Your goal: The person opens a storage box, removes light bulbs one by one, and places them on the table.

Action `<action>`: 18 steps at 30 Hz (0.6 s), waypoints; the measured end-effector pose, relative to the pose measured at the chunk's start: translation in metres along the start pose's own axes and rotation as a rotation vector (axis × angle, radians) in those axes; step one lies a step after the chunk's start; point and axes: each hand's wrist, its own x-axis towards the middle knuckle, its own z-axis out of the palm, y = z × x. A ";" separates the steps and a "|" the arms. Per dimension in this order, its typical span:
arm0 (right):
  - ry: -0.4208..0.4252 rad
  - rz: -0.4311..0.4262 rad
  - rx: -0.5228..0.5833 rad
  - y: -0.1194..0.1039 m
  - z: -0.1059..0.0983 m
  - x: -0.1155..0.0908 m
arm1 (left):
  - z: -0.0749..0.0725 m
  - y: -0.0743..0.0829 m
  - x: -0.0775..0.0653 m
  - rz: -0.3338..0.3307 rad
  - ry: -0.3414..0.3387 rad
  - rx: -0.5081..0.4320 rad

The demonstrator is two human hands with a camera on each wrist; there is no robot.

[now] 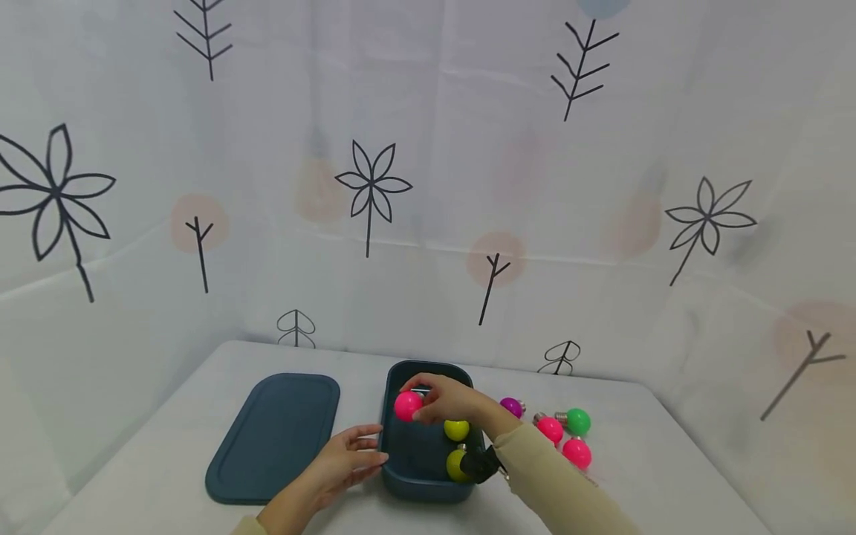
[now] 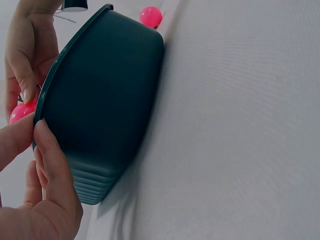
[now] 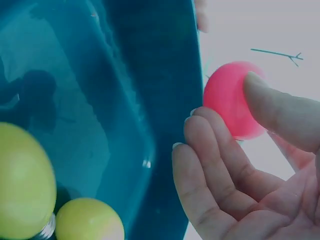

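A pink light bulb (image 1: pixel 408 406) is pinched between the thumb and fingers of my right hand (image 1: pixel 446 400), above the dark teal box (image 1: pixel 417 492). In the right wrist view the round pink bulb (image 3: pixel 232 100) shows against the thumb; its base is mostly hidden. My left hand (image 1: pixel 349 461) has its fingers extended, with fingertips touching the box's left rim, as the left wrist view also shows at the box wall (image 2: pixel 110 85). Inside the box lie yellow bulbs, one near the middle (image 1: pixel 457 430) and another near the front (image 1: pixel 457 466).
A flat dark teal lid (image 1: pixel 274 438) lies left of the box. Right of the box, on the white table (image 1: pixel 160 438), are a purple bulb (image 1: pixel 511 406), a green bulb (image 1: pixel 577 422) and pink bulbs (image 1: pixel 576 453), partly behind the right sleeve (image 1: pixel 555 475). Patterned cloth hangs behind.
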 end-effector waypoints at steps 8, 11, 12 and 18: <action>0.036 -0.011 0.026 0.003 -0.004 -0.022 | 0.000 -0.001 0.000 0.010 0.000 -0.001; 0.053 -0.011 0.025 0.004 -0.006 -0.029 | 0.001 -0.001 0.000 0.008 0.003 0.003; 0.060 -0.015 0.019 0.005 -0.007 -0.031 | 0.001 -0.001 0.001 0.008 0.003 0.005; 0.102 -0.029 -0.005 0.011 -0.012 -0.045 | 0.000 -0.003 0.002 0.017 0.007 0.002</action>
